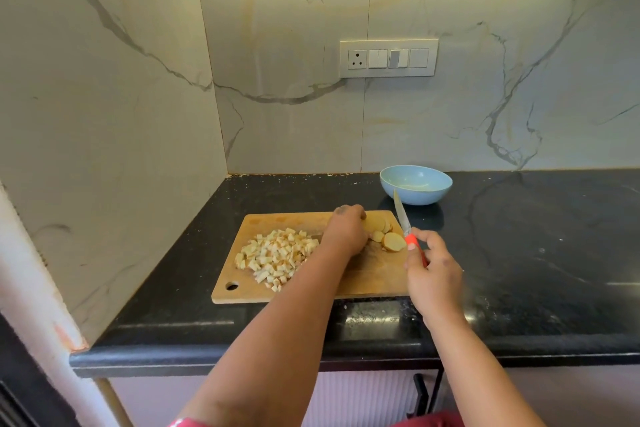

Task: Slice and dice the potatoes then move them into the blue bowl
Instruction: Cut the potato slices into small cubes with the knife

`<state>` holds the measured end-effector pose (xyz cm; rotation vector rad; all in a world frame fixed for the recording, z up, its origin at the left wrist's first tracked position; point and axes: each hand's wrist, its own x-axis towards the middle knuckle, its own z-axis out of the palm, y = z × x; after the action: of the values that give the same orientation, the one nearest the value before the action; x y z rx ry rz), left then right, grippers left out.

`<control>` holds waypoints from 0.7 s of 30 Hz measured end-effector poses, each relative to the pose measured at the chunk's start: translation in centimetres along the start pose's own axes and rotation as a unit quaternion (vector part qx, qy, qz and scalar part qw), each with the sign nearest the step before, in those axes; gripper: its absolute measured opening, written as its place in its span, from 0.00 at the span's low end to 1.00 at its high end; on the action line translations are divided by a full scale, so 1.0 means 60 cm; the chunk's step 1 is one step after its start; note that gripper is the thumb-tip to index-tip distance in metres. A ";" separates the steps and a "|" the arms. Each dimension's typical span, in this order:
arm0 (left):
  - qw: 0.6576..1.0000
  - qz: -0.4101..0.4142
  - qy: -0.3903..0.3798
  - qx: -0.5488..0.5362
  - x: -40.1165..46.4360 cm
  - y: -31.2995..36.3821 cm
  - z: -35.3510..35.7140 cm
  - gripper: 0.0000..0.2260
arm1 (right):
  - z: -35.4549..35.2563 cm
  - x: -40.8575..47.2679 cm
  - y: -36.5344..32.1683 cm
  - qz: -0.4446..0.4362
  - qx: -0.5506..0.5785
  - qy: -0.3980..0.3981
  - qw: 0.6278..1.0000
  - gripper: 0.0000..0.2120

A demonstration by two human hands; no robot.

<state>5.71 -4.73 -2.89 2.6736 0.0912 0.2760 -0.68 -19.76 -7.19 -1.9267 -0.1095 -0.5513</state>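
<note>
Right hand of mine pinches the orange-handled knife, blade raised (pointing toward the blue bowl). Left hand curls over potato slices on the cutting board, beside the diced potato pile.

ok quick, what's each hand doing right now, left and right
Left hand: fingers curled down on the potato slices on the cutting board, holding them.
Right hand: gripping the knife by its red handle, blade raised off the board.

We see a matt wooden cutting board on a glossy, speckled black stone counter, veined polished marble-look walls, a smooth blue bowl, and a shiny metal-bladed knife with an orange plastic-looking handle.
</note>
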 end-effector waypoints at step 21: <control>0.994 0.005 0.078 -0.080 -0.186 -0.045 -0.026 0.13 | -0.003 -0.014 -0.008 -0.013 -0.007 0.009 1.000 0.11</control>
<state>-5.58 -2.87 -4.71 2.4906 0.1001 0.4746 -1.66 -19.58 -7.10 -1.9357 -0.1202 -0.5870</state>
